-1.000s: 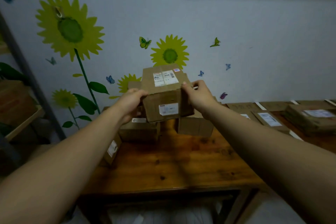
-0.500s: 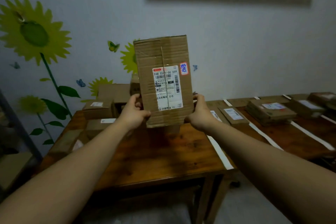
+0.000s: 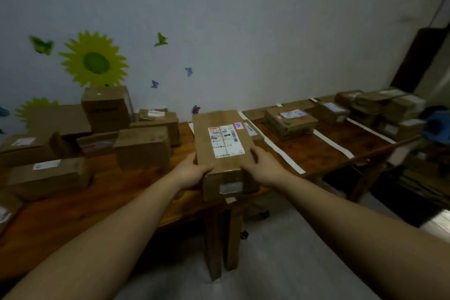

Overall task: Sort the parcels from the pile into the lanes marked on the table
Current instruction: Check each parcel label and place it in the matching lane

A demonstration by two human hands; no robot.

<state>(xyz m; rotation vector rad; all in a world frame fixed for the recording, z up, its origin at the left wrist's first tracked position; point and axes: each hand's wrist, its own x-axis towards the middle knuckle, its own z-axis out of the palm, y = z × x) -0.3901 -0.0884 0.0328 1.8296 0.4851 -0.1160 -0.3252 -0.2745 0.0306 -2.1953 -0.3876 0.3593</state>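
Observation:
I hold a brown cardboard parcel [image 3: 224, 148] with a white shipping label and a small red sticker on top. My left hand [image 3: 192, 173] grips its near left side and my right hand [image 3: 263, 168] grips its near right side. The parcel hangs level above the seam between two wooden tables. The pile of parcels [image 3: 102, 134] lies on the left table [image 3: 117, 200]. On the right table [image 3: 323, 151], white tape strips [image 3: 282, 151] mark the lanes, and sorted parcels [image 3: 289, 122] lie between them.
More stacked parcels [image 3: 389, 109] fill the far right lanes, beside a blue object [image 3: 438, 124]. Table legs [image 3: 219, 238] stand below the parcel, with grey floor in front. A wall with sunflower stickers rises behind the tables.
The parcel was upright and held high; now it is lowered and tipped flat, label up, and has moved right toward the lanes. My view has swung right.

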